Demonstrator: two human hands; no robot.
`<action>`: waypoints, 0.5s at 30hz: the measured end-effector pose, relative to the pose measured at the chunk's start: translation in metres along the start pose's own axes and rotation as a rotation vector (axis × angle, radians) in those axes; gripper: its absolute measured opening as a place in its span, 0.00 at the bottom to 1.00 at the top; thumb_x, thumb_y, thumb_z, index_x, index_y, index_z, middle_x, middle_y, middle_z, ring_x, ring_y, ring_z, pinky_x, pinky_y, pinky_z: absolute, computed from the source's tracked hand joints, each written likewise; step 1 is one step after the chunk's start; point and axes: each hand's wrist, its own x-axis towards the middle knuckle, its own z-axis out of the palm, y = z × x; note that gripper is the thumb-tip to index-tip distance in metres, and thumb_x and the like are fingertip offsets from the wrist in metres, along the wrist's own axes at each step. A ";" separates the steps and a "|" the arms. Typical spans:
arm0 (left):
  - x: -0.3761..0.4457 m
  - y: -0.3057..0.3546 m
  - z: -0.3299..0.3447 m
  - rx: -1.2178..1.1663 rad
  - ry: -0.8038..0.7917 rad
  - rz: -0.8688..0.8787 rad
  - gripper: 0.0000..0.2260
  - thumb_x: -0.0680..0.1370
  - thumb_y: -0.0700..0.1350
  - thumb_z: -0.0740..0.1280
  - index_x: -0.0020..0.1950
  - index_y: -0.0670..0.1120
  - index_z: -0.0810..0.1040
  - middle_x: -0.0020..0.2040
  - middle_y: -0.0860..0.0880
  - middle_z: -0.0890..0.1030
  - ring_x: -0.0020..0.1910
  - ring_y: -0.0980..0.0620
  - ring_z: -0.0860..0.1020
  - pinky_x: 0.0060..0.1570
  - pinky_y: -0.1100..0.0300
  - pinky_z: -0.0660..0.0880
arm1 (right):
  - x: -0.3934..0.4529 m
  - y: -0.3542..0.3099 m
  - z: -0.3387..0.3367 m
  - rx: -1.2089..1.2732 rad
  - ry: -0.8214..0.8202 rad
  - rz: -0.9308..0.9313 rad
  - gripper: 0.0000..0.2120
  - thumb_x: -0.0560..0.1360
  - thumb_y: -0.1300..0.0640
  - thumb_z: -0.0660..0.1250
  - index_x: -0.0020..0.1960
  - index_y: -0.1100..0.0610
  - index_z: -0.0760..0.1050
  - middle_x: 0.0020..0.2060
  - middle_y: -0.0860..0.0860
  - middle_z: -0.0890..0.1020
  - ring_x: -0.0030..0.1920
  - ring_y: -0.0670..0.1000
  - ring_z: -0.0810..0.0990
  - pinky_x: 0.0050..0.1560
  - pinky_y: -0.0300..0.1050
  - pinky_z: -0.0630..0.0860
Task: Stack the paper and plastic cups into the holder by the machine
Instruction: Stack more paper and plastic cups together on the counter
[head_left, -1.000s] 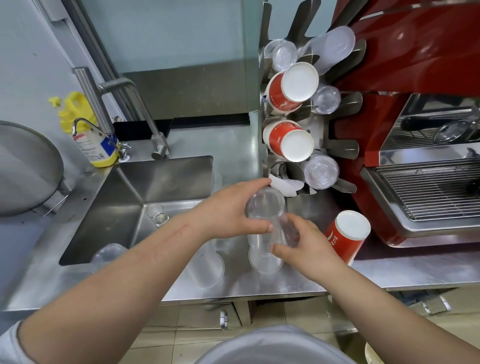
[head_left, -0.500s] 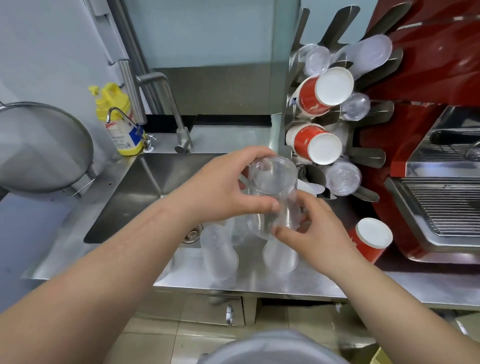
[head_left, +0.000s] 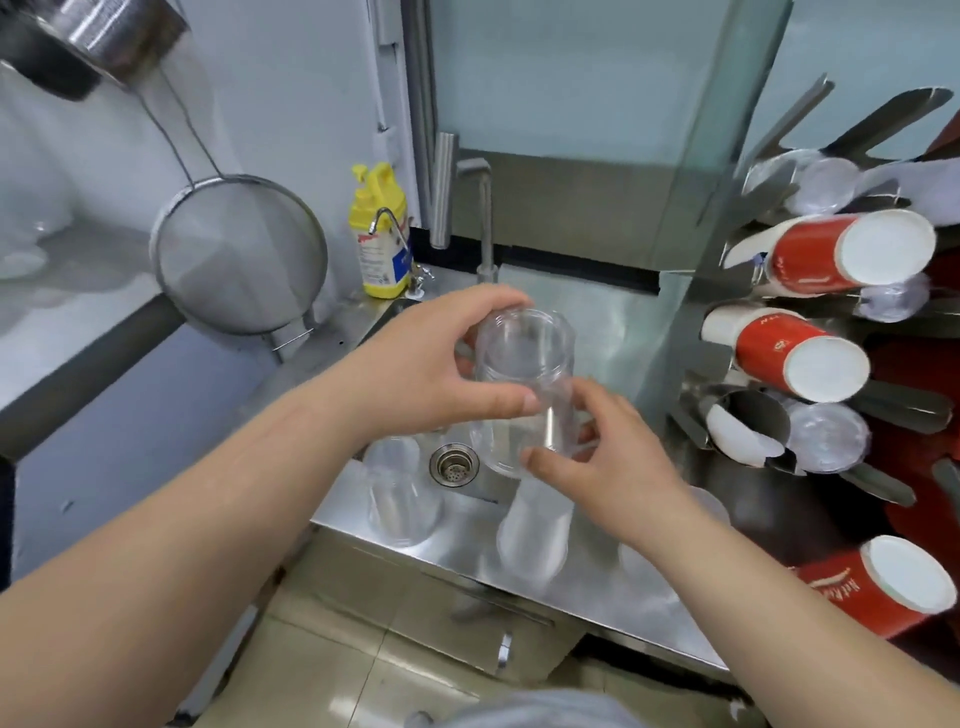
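Item: clear plastic cup stack (head_left: 524, 384), raised higher off the tabletop (head_left: 597, 582) than a second ago, pinched by left hand (head_left: 431, 374) and right hand (head_left: 608, 457) fingers, left of the holder (head_left: 727, 415), ready for slotting.

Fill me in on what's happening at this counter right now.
A person holds a clear plastic cup stack in both hands above the steel counter, left hand near the top, right hand lower down. More clear cups stand on the counter by the sink drain. The metal cup holder on the right already carries red paper cups and clear ones; another red paper cup lies on the counter.
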 end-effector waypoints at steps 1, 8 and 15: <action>-0.005 -0.007 -0.005 0.004 0.014 -0.008 0.32 0.63 0.66 0.72 0.65 0.66 0.69 0.60 0.61 0.78 0.59 0.59 0.78 0.59 0.56 0.77 | 0.004 -0.005 0.008 -0.004 -0.021 -0.008 0.28 0.64 0.45 0.75 0.62 0.39 0.69 0.55 0.42 0.72 0.47 0.38 0.74 0.45 0.31 0.69; -0.037 -0.054 -0.040 0.031 0.095 -0.078 0.29 0.62 0.68 0.71 0.61 0.73 0.66 0.59 0.64 0.76 0.59 0.60 0.76 0.57 0.61 0.75 | 0.029 -0.033 0.066 -0.043 -0.117 -0.047 0.27 0.65 0.45 0.74 0.62 0.41 0.71 0.54 0.43 0.73 0.49 0.43 0.76 0.51 0.43 0.75; -0.053 -0.105 -0.047 0.061 0.057 -0.139 0.34 0.67 0.58 0.77 0.71 0.58 0.69 0.63 0.61 0.74 0.59 0.63 0.73 0.56 0.67 0.74 | 0.041 -0.033 0.120 -0.004 -0.184 -0.018 0.23 0.62 0.43 0.71 0.56 0.34 0.70 0.50 0.38 0.76 0.46 0.38 0.76 0.46 0.39 0.75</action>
